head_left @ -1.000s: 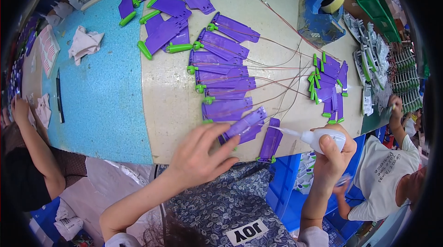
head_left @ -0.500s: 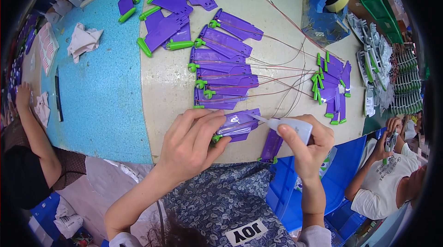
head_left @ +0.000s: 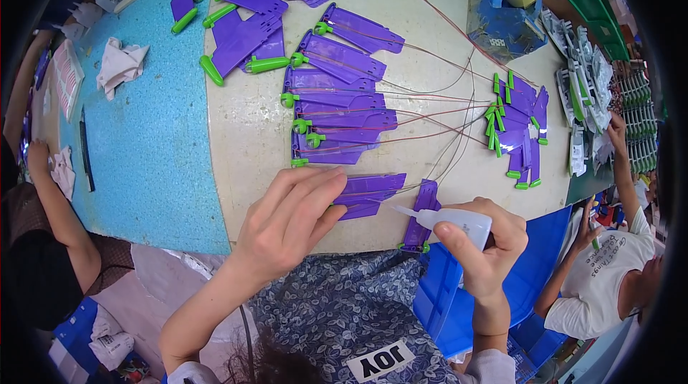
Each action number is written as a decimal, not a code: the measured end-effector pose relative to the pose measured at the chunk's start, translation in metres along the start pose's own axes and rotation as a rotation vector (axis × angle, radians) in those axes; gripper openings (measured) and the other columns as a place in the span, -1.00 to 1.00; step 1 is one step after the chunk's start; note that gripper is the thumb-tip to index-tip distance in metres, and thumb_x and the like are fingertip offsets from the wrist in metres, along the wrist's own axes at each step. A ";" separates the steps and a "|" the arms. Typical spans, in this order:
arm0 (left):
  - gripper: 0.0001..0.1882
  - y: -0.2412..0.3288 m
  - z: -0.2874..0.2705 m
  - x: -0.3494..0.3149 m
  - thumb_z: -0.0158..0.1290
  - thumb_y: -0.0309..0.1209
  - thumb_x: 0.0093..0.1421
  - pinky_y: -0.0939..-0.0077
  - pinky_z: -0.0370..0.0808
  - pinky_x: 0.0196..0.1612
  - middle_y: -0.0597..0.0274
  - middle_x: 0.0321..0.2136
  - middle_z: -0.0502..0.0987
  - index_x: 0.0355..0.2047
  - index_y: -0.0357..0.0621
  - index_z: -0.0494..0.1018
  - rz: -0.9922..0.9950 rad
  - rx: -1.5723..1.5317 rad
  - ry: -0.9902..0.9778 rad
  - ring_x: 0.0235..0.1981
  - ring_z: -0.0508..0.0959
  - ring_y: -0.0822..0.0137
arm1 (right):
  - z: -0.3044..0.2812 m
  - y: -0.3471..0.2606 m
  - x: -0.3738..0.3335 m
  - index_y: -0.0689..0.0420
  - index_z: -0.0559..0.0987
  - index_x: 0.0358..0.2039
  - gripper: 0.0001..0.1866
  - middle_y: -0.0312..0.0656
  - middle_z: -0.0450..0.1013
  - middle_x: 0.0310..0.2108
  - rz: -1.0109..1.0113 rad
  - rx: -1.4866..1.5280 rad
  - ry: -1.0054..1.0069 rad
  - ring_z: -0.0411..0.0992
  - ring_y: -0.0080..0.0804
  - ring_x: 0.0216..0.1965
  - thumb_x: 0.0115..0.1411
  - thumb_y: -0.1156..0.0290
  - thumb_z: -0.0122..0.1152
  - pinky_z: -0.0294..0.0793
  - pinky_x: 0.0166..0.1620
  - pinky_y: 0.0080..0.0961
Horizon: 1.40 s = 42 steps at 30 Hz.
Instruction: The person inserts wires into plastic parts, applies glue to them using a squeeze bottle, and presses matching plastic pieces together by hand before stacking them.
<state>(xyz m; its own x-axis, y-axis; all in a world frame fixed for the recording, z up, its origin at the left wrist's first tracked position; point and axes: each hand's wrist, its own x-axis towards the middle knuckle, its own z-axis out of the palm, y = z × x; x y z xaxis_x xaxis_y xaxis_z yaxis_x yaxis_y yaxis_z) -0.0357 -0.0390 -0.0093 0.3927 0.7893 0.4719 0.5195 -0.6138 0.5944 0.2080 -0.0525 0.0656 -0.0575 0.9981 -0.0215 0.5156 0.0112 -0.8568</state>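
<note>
My left hand (head_left: 287,219) grips the left end of a flat purple plastic part (head_left: 376,183) near the table's front edge, fingers over its top. Thin wires run along that part, whose left end is hidden under my fingers. In my right hand (head_left: 494,244) is a white squeeze bottle (head_left: 464,223) with a thin nozzle, pointing left. The nozzle tip is over or against the part's lower side; I cannot tell if it touches. Beside the nozzle lies another purple part (head_left: 424,205) with green ends. Beyond my left hand several wired purple parts (head_left: 337,101) with green pegs lie in a column.
More purple parts with green handles (head_left: 247,36) are heaped far left. A smaller pile (head_left: 523,119) lies right, with loose wires leading to it. A blue tape dispenser (head_left: 494,18) stands at the back. Grey parts (head_left: 584,90) and a blue bin (head_left: 534,262) are right. Co-workers sit on both sides.
The bottle and my right hand have moved slightly nearer me, the nozzle tip shifting to the part's lower edge. My left hand keeps its grip. The right co-worker's arm now reaches toward the grey parts.
</note>
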 end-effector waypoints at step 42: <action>-0.44 0.004 -0.004 -0.015 0.35 -0.28 -0.12 0.23 0.11 -0.05 0.38 -0.18 0.61 -0.06 -0.04 0.50 -0.080 0.234 -0.096 -0.12 0.47 0.26 | -0.004 -0.005 -0.012 0.30 0.65 -0.43 -0.80 -0.15 0.55 -0.58 -0.048 -0.071 -0.016 0.49 -0.52 -0.60 -0.04 0.47 0.47 0.36 -0.54 -0.64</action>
<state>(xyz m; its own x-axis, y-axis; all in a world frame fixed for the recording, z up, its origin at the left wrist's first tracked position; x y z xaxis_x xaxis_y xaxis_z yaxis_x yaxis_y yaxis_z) -0.0427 -0.0534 -0.0109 0.4080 0.8395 0.3588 0.7089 -0.5390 0.4550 0.2097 -0.0643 0.0726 -0.0964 0.9953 0.0098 0.5710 0.0634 -0.8185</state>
